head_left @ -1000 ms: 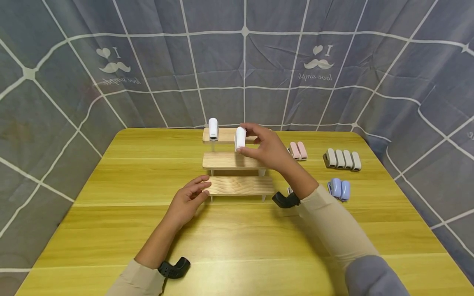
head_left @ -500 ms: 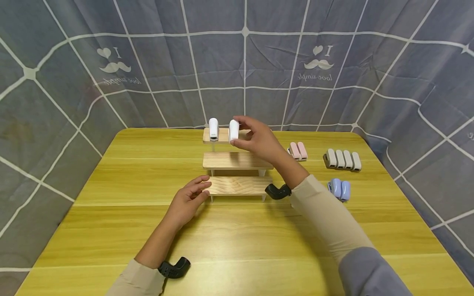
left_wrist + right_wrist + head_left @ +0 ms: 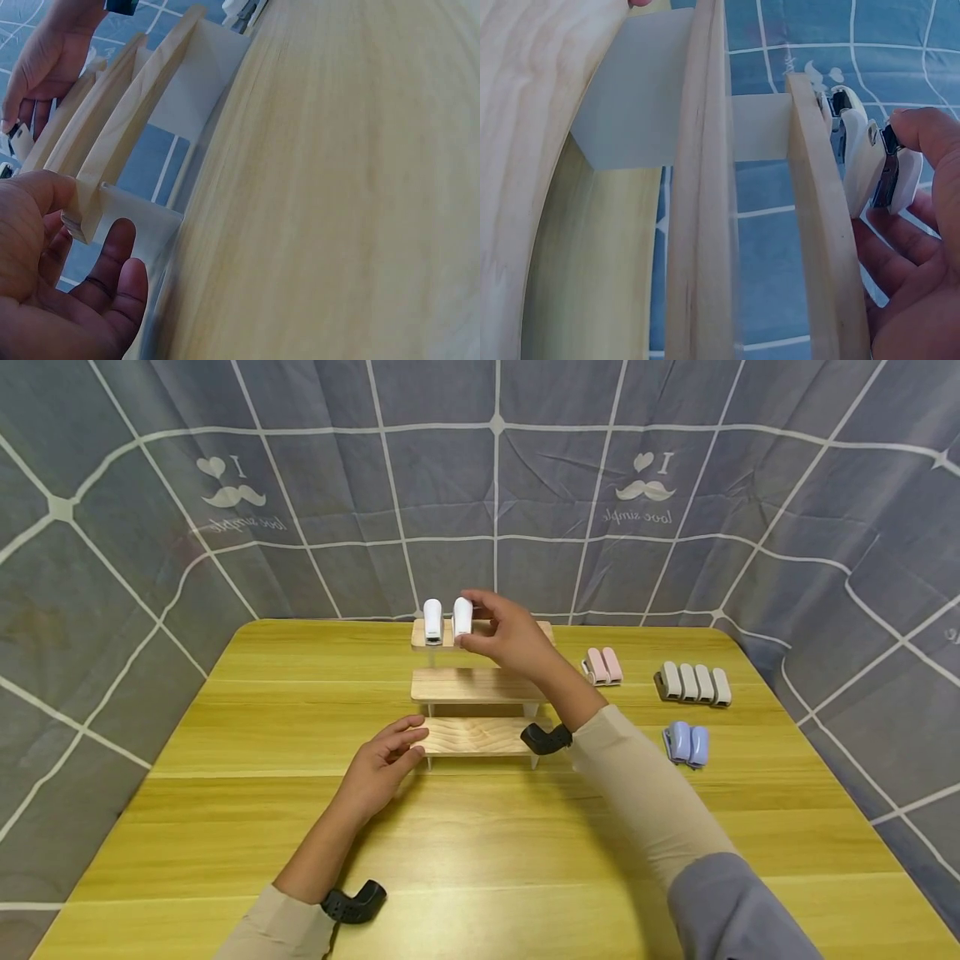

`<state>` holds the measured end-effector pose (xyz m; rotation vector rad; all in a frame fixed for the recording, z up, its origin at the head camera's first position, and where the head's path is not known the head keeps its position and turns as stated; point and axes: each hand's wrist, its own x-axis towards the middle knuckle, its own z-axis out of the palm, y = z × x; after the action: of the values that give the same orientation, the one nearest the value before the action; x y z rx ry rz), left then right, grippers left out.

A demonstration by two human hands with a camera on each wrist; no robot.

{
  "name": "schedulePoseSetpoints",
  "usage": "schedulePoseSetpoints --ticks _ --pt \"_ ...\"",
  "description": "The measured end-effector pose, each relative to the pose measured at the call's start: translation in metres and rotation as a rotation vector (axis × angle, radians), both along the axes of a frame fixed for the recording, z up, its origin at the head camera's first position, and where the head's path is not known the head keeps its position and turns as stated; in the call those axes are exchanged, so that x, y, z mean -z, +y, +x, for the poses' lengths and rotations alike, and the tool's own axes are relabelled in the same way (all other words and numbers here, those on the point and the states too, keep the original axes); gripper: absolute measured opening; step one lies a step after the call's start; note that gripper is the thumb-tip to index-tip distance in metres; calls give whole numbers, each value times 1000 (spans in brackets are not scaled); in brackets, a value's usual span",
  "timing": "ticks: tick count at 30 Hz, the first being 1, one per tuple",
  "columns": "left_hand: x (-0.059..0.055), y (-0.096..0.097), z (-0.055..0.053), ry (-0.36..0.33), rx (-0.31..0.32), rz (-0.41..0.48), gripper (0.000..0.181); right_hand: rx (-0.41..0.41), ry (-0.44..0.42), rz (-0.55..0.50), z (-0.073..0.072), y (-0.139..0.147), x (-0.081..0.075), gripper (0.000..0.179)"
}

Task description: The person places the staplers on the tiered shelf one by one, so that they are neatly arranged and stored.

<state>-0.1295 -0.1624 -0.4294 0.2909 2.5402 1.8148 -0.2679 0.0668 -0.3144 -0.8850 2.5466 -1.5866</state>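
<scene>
My right hand (image 3: pixel 513 635) pinches a white mini stapler (image 3: pixel 462 614) between thumb and fingers at the top step of a wooden three-step display stand (image 3: pixel 480 685). Just left of it, a second white mini stapler (image 3: pixel 432 622) stands on that same step. In the right wrist view the held stapler's metal part shows beside my thumb, its white body (image 3: pixel 864 169) right at the board's edge. My left hand (image 3: pixel 378 772) grips the left end of the lowest step, its other fingers (image 3: pixel 118 247) loosely bent below the board in the left wrist view.
Right of the stand, two pink staplers (image 3: pixel 603 667) sit side by side. Farther right is a row of several off-white staplers (image 3: pixel 696 683), with two blue staplers (image 3: pixel 690 745) nearer me. A grey checked curtain (image 3: pixel 495 485) hangs behind the wooden table (image 3: pixel 480 860).
My right hand has carried the white stapler up and left, from in front of the top step to close beside the other white stapler. My left hand has stayed in place.
</scene>
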Motion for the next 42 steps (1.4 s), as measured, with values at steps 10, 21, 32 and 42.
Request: schedulePoseSetpoints --ticks 10,21,32,42 --pt "0 0 0 -2 2 8 31 36 16 30 -4 -7 5 65" --pt "0 0 0 -7 4 9 33 58 71 143 -3 -8 7 66" --pt "0 0 -1 -1 12 22 34 85 110 203 -3 -11 7 69" --pt "-2 0 0 -8 8 27 33 93 107 216 -2 -11 8 70"
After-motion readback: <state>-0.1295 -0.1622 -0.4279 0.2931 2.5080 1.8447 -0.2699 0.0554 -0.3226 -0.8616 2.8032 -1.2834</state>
